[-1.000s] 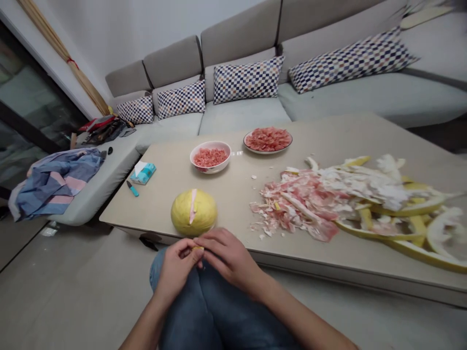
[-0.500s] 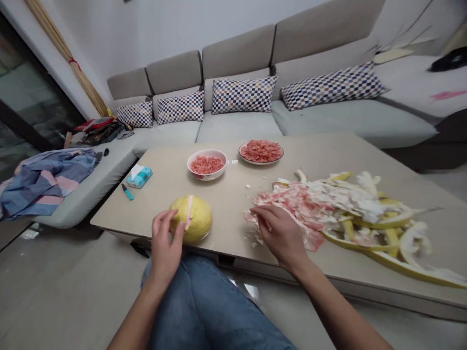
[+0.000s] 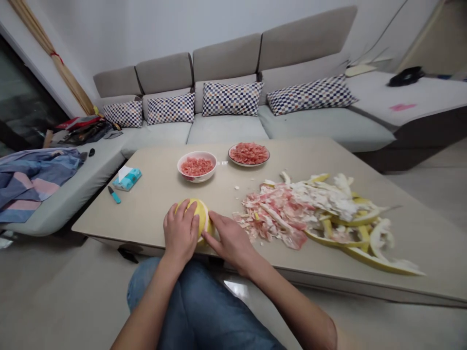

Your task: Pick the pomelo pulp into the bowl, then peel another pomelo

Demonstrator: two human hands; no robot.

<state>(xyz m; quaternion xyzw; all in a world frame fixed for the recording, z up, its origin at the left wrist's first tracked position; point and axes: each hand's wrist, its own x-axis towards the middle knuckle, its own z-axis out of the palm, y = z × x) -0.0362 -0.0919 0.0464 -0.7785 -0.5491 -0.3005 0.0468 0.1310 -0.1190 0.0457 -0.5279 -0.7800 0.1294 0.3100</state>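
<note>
Clock: centred on the pomelo, 12 pointing away from the person
Pomelo (image 3: 201, 209): yellow, near the table's near edge, between the two hands; a pale strip runs down its side where the rind is open
Left hand (image 3: 181, 233): at 8 o'clock, fingers spread and curved over the pomelo's top and left side, gripping it
Right hand (image 3: 232, 241): at 4 o'clock, thumb and forefinger parted, their tips touching the pomelo beside the pale strip; whether they pinch any rind, I cannot tell
Bowl (image 3: 197, 178): at 12, white, holding small pieces of pink pulp (image 3: 197, 166)
Plate (image 3: 249, 164): at 1 o'clock, dark-rimmed, piled with more pink pulp pieces
Membrane scraps (image 3: 272, 214): at 3 o'clock, pink and white, loose on the table, small crumbs nearby
Rind strips (image 3: 365, 257): also at 3 o'clock, farther out, yellow outside and white inside, tangled against the scraps
Tissue pack (image 3: 127, 180): at 10 o'clock, turquoise, a white tissue standing out of its top
Knife (image 3: 114, 195): between 9 and 10, teal handle, lying just beside the tissue pack
Table (image 3: 153, 209): pale top, under all of these
Sofa (image 3: 226, 130): at 12, beyond the table, with checked cushions (image 3: 232, 99) along it
</note>
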